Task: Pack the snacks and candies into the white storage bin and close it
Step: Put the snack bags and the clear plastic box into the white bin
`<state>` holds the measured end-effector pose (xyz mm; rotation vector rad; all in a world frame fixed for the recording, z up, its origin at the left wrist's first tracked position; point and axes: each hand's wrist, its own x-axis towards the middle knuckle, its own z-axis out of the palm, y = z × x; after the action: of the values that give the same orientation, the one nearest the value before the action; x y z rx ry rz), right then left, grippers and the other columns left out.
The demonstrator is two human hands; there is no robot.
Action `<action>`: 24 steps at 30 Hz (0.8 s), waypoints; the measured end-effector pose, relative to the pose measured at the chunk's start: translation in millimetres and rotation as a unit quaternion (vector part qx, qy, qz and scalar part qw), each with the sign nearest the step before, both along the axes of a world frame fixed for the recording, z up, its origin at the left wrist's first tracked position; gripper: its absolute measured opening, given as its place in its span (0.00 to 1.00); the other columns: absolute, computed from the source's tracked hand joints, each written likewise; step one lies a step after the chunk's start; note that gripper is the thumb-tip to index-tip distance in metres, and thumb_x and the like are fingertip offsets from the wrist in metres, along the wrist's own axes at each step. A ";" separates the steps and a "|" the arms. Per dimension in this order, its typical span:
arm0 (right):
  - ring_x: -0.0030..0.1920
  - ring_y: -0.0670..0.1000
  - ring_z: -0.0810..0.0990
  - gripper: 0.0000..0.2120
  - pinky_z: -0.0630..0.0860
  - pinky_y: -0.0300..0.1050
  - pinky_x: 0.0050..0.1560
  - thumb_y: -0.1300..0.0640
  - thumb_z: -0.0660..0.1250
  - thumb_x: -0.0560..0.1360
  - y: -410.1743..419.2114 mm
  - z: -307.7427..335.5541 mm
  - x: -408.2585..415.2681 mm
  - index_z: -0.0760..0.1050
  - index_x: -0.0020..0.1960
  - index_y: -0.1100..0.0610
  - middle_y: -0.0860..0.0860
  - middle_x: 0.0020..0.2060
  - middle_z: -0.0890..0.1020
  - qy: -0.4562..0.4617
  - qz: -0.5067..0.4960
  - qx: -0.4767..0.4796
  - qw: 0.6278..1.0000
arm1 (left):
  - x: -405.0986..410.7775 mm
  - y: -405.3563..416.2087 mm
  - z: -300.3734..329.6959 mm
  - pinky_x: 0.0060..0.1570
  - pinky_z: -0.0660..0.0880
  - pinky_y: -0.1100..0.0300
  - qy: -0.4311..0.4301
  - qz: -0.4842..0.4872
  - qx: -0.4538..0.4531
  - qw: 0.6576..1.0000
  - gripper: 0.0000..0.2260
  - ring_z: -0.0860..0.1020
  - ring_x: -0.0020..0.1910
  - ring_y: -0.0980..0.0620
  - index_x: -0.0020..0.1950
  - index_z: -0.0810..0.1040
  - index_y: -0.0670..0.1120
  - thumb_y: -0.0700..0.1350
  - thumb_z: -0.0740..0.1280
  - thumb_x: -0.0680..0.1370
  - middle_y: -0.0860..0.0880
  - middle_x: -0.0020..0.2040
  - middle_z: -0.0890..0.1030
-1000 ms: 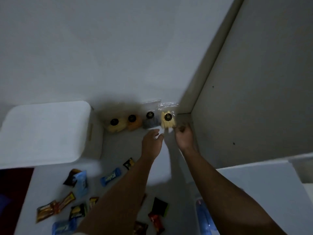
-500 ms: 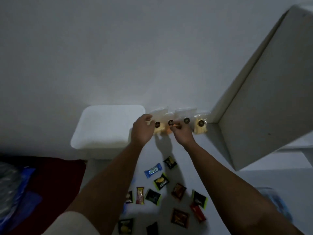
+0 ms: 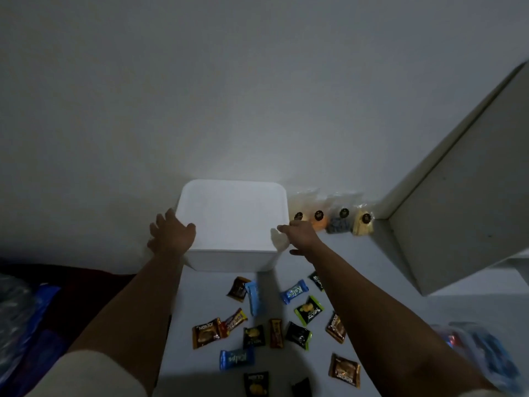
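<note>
**Both hands land on the bin lid**

Against the back wall sits the white storage bin (image 3: 232,224), lid still on, and both hands have just arrived at it. Half a second ago they were over at the row of clear candy bags (image 3: 333,220) to the bin's right; now the left hand (image 3: 171,236) lies on the lid's left edge, thumb on top, fingers spread down the side. The right hand (image 3: 300,234) reaches the right edge, fingers stretched over the corner. Neither is curled tight yet: touching, not gripping, as far as this dim view shows.

Nothing is packed! The wrapped snacks (image 3: 286,325) lie scattered on the white surface (image 3: 372,267) in front of the bin, and the four bags stand just beside it along the wall. By my reading, the switch from bags to bin means the lid comes off first, then the loading can begin.
</note>
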<state>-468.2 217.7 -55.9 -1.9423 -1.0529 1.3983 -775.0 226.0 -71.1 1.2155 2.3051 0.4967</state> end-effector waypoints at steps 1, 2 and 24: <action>0.55 0.58 0.77 0.19 0.78 0.53 0.49 0.51 0.71 0.76 0.8 -0.8 -3.3 0.76 0.62 0.61 0.59 0.59 0.78 -0.003 -0.009 -0.001 1.000 | -8.3 2.9 -1.4 0.73 0.63 0.39 -0.072 0.022 0.000 0.997 0.37 0.62 0.78 0.37 0.81 0.57 0.43 0.53 0.69 0.77 0.40 0.80 0.62; 0.54 0.59 0.77 0.18 0.77 0.52 0.47 0.52 0.71 0.76 0.9 -0.5 -6.0 0.77 0.61 0.62 0.59 0.58 0.78 -0.013 -0.015 -0.003 1.000 | -15.0 6.0 -4.3 0.72 0.66 0.41 -0.149 0.047 0.003 0.988 0.37 0.66 0.75 0.37 0.81 0.59 0.40 0.51 0.70 0.77 0.38 0.78 0.65; 0.51 0.56 0.80 0.16 0.77 0.46 0.37 0.57 0.63 0.74 -9.7 26.9 13.3 0.73 0.62 0.55 0.59 0.56 0.80 0.107 -0.246 0.163 0.950 | 59.1 5.2 70.9 0.50 0.75 0.62 -0.333 0.230 0.361 0.840 0.10 0.80 0.53 0.47 0.56 0.81 0.39 0.40 0.65 0.78 0.43 0.54 0.83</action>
<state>-454.9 208.0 -29.0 -1.6184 -0.5937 1.0493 -715.9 231.1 -0.2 0.5524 1.7796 1.7703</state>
